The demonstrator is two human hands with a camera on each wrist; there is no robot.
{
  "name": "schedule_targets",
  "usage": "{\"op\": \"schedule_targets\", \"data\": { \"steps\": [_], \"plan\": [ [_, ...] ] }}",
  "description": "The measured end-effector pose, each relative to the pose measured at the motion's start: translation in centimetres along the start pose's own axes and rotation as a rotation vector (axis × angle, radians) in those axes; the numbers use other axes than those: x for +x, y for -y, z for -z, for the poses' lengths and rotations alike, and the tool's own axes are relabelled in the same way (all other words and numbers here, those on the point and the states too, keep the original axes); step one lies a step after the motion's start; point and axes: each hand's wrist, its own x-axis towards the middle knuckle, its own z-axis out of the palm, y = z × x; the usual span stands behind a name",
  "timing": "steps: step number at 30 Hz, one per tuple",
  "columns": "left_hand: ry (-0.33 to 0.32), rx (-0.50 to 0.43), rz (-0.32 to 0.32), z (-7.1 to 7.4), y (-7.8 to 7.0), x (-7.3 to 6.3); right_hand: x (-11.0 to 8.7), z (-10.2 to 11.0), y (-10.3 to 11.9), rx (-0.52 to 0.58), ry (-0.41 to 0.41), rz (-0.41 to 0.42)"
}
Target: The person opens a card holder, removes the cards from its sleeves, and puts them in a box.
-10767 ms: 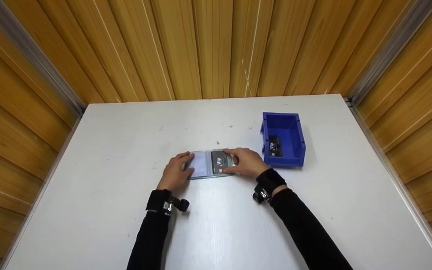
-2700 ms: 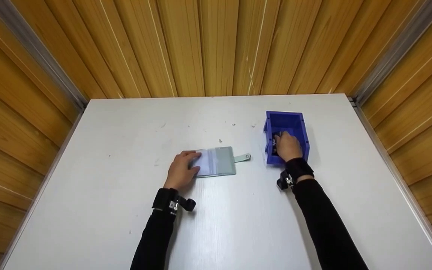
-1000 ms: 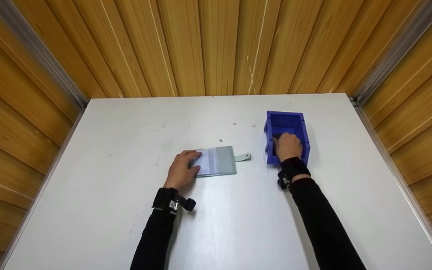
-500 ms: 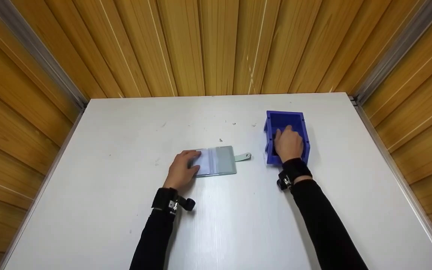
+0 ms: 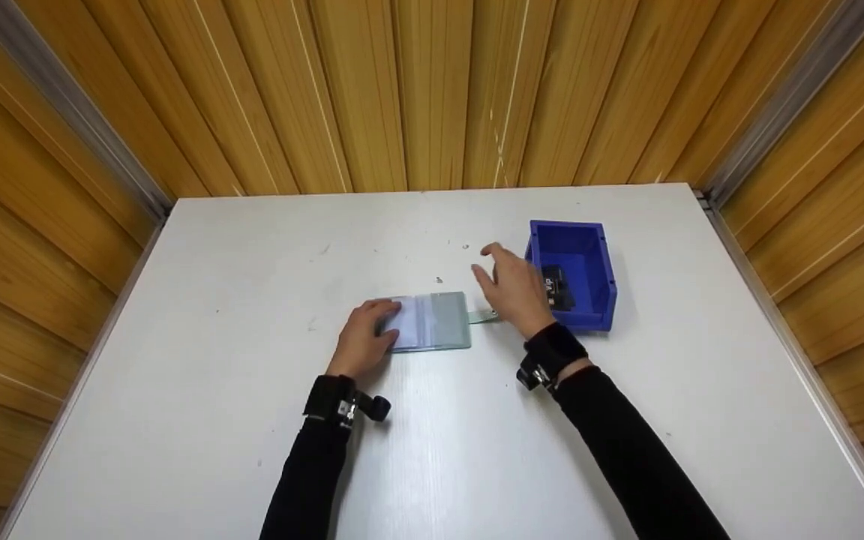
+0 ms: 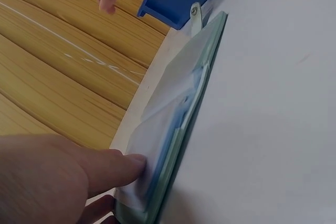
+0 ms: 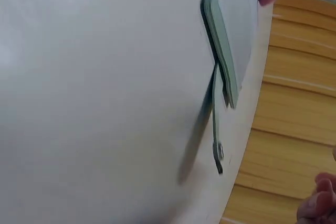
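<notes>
A pale green card holder (image 5: 450, 321) lies spread open on the white table, with clear plastic sleeves and a snap strap (image 5: 481, 317) sticking out to its right. My left hand (image 5: 361, 341) holds its left side, thumb on the sleeves, as the left wrist view (image 6: 113, 169) also shows. My right hand (image 5: 516, 289) is raised between the holder and the blue bin, thumb and index finger spread apart with nothing between them. Black cards (image 5: 556, 289) marked "Vip" lie overlapping in the bin; the right hand partly covers the bin's left side.
The blue plastic bin (image 5: 603, 319) stands at the right of the table (image 5: 252, 285), its lower front facing me. Wood-patterned panels (image 5: 432, 97) rise behind the table and on both sides. Both wrists carry black strapped cameras.
My right hand has come out of the blue bin and moved left above the strap, uncovering the black cards. A card seen earlier in the holder's right sleeve is gone. My left hand stays put.
</notes>
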Motion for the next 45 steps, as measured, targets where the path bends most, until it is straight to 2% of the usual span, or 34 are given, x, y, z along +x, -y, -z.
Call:
{"op": "schedule_targets", "data": {
  "steps": [4,7,11,21,39,42,45],
  "plan": [
    [-0.003,-0.005,0.004,0.0,-0.1,0.0,-1.0,-1.7,0.9,0.004,0.207,0.037],
    [-0.008,-0.006,0.006,-0.1,-0.1,0.0,-1.9,-2.7,1.3,-0.053,0.358,0.029],
    [-0.021,-0.001,-0.003,-0.1,-0.2,0.1,-2.6,-3.2,1.5,-0.151,0.462,0.035],
    [-0.022,-0.006,-0.009,0.0,-0.1,-0.2,-2.7,-3.1,1.5,-0.134,0.433,0.095],
    [-0.008,0.001,0.025,0.0,-0.3,-0.1,-1.7,-3.3,0.3,0.106,0.401,-0.043],
    [-0.014,0.001,0.017,0.0,-0.3,-0.1,-1.6,-3.3,0.2,0.143,0.400,-0.038],
    [-0.026,-0.007,-0.002,0.0,-0.3,-0.1,-1.5,-3.5,0.0,0.173,0.389,0.007]
  ]
}}
